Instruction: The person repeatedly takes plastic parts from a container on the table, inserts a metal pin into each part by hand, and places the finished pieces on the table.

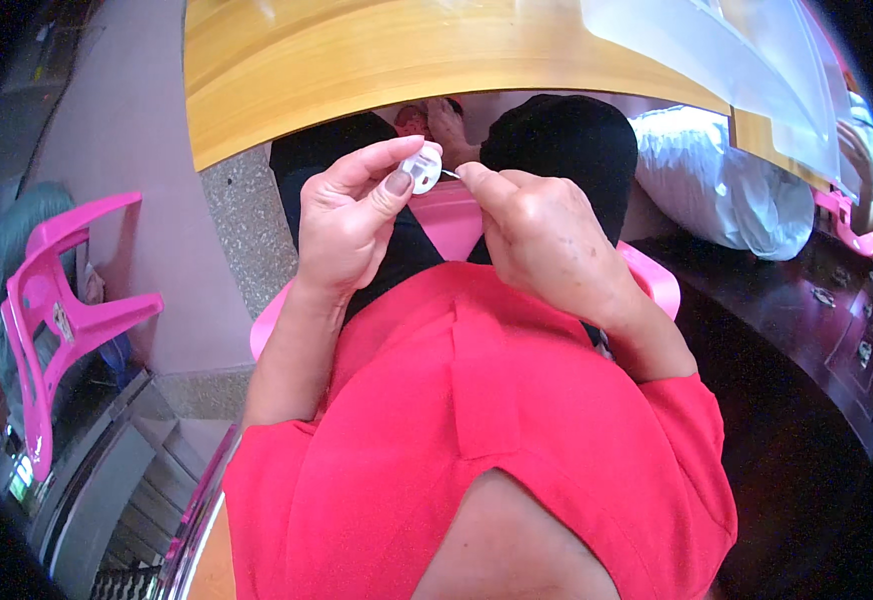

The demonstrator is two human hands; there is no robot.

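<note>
My left hand (pixel 349 212) is closed, pinching a small white round plastic piece (pixel 423 172) between thumb and fingers. A dark opening shows in the face of that piece. Close by on its right, my right hand (pixel 547 220) is closed in a pinch. From its fingertips a thin pale tip (pixel 450 174) points toward the white piece; most of it is hidden by the fingers, and I cannot tell whether it touches. Both hands are held above my lap, over a pink stool seat (pixel 447 218) between my dark-trousered legs.
A wooden table (pixel 387 70) stands just beyond my hands, with a translucent plastic sheet or bin (pixel 727 70) at its right. Large white plastic bag (pixel 727 185) sits below it. At left is a pink plastic chair (pixel 62 290). Another person's hand (pixel 855 150) shows at far right.
</note>
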